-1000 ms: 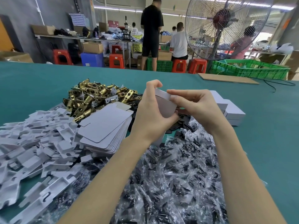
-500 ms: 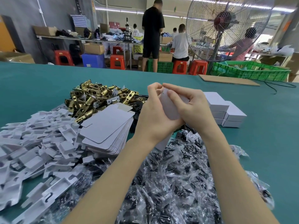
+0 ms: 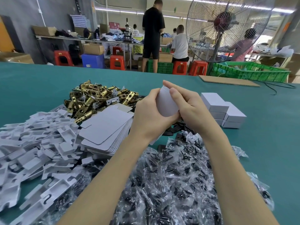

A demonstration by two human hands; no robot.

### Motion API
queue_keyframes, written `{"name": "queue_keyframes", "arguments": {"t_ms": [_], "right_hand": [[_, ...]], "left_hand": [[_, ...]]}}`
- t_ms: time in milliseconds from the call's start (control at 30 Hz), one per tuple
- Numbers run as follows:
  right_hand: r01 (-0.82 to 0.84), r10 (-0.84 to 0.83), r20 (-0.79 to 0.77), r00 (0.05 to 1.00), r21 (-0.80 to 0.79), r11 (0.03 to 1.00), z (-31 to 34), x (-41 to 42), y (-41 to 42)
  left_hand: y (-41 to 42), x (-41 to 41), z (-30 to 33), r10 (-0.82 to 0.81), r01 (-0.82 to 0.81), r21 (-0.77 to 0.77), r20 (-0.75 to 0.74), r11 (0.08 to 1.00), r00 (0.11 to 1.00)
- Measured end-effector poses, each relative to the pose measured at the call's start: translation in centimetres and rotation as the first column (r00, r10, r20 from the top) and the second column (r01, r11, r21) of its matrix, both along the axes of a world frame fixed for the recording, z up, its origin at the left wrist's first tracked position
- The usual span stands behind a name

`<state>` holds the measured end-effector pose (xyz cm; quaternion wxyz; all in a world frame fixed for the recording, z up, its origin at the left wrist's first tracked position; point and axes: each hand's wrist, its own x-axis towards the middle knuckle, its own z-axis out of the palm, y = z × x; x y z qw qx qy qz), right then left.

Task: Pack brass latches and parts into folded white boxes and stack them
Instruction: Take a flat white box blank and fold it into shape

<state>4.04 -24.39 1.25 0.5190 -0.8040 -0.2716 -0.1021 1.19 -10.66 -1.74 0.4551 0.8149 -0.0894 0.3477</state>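
Both hands hold one white box blank (image 3: 165,103) above the table's middle. My left hand (image 3: 151,114) grips its left side from below, and my right hand (image 3: 190,106) wraps the right side with the thumb laid over its face. A heap of brass latches (image 3: 97,98) lies behind and to the left. A stack of flat white box blanks (image 3: 105,130) sits just left of my left wrist. Several closed white boxes (image 3: 227,112) are stacked to the right of my right hand.
White plastic inserts (image 3: 34,146) spread over the left of the green table (image 3: 267,143). Clear bags of black parts (image 3: 170,184) cover the near middle. Black plates (image 3: 175,129) lie under my hands. A cardboard sheet (image 3: 227,80), a green crate (image 3: 250,72) and a fan (image 3: 224,28) stand behind.
My hands have closed further around the white blank, bending it into a curve. The right thumb now lies across its face.
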Motion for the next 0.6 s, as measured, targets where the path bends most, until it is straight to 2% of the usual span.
{"name": "queue_keyframes", "arguments": {"t_ms": [333, 600], "right_hand": [[-0.102, 0.072, -0.114, 0.991, -0.286, 0.953, 0.67, -0.13, -1.05], [-0.074, 0.054, -0.079, 0.995, -0.279, 0.957, 0.46, -0.09, -0.95]], "left_hand": [[0.12, 0.14, -0.24, -0.055, 0.054, -0.007, -0.060, 0.998, 0.997], [-0.08, 0.09, -0.31, -0.070, 0.069, -0.006, -0.039, 0.998, 0.997]]}}
